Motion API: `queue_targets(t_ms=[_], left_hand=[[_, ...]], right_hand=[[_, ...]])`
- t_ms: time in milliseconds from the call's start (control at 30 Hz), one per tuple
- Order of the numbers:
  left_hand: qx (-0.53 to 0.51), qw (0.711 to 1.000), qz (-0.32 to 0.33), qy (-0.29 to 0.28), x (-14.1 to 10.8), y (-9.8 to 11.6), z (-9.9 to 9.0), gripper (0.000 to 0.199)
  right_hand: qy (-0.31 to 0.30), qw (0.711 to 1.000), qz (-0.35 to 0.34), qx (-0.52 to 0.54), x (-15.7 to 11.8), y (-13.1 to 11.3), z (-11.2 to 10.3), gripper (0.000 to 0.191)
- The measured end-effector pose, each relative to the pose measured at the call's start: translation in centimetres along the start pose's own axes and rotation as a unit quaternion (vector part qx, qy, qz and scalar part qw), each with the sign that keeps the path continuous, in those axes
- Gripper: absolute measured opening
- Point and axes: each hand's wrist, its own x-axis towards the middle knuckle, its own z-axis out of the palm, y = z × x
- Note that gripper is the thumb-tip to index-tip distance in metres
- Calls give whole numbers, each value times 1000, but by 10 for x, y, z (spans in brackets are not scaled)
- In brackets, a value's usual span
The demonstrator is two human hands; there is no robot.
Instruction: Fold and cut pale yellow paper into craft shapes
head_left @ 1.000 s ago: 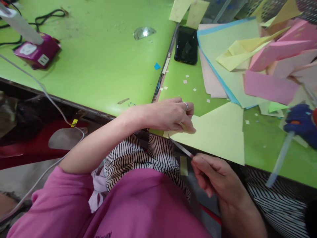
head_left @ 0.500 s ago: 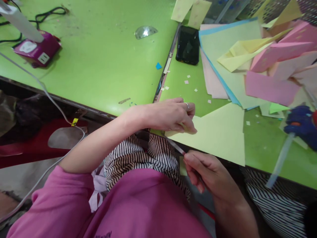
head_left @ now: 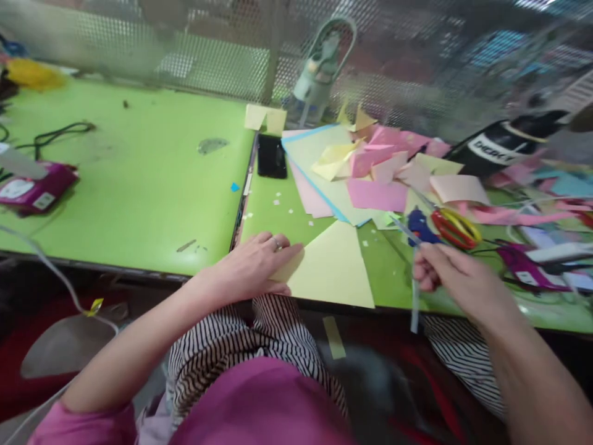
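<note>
Grey blade points forward-left from the right hand.

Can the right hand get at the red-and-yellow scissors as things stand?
Probably yes: the scissors lie just beyond the right hand, their handles uncovered. But that hand holds a thin blade-like tool, which it may need to put down first.

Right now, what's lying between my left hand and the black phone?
In the head view, a few small pale paper scraps lie on the green tabletop between your left hand and the black phone.
</note>
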Motion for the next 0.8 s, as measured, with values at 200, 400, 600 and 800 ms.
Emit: queue_targets(t_ms=[200,400,600,800], left_hand=[[-5,998,-58,-32,10,17,-7,40],[-40,995,-81,-32,10,26,-6,31],[-75,991,-104,-28,8,31,-5,19],[-49,993,-107,1,0,34,8,27]], right_hand=[[-40,996,-53,-58,50,12,-4,54],[-36,981,-81,-170,90,-1,2,28],[-8,951,-72,-300,114,-8,3,31],[7,935,-105,-339,62,-18,7,54]])
